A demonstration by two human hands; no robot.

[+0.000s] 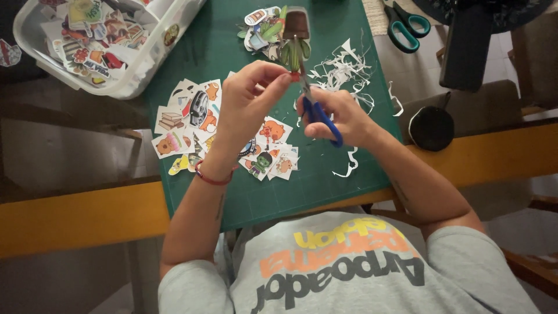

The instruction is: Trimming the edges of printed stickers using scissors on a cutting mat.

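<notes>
My right hand (340, 119) is closed through the blue handles of small scissors (317, 110), blades pointing to 11 o'clock. My left hand (250, 96) pinches the lower tip of a cactus sticker (295, 40), which runs lengthwise toward 12 o'clock from my fingers over the green cutting mat (244, 192). It shows green stems under a brown pot, upside down. White paper trimmings (343, 70) lie at 1 o'clock.
</notes>
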